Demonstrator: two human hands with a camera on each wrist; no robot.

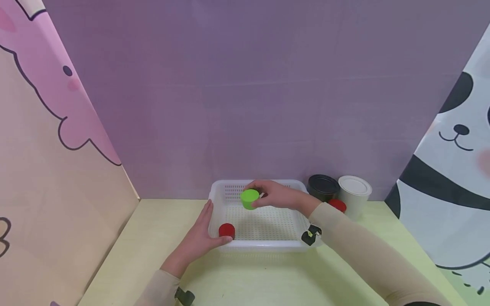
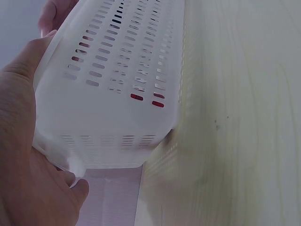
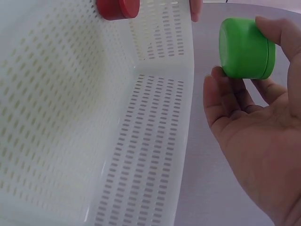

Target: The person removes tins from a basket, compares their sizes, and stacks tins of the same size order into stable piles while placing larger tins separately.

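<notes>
A white perforated plastic basket [image 1: 264, 243] stands on the table. My left hand [image 1: 199, 238] grips its near left corner, the thumb on the front rim and the fingers along the left side. Inside, close to that thumb, sits a red round container [image 1: 227, 230]; bits of red show through the slots in the left wrist view. My right hand [image 1: 277, 195] holds a small green round container [image 3: 247, 48] over the basket, thumb on one side and fingers on the other. A seam runs around the green container near one end.
Right of the basket stand a black-lidded can [image 1: 323, 186] and a white lidded canister [image 1: 355, 191]. A second red round piece [image 1: 337, 205] shows beside them, partly behind my right forearm. A purple backdrop [image 1: 245, 106] rises behind the table [image 1: 245, 280].
</notes>
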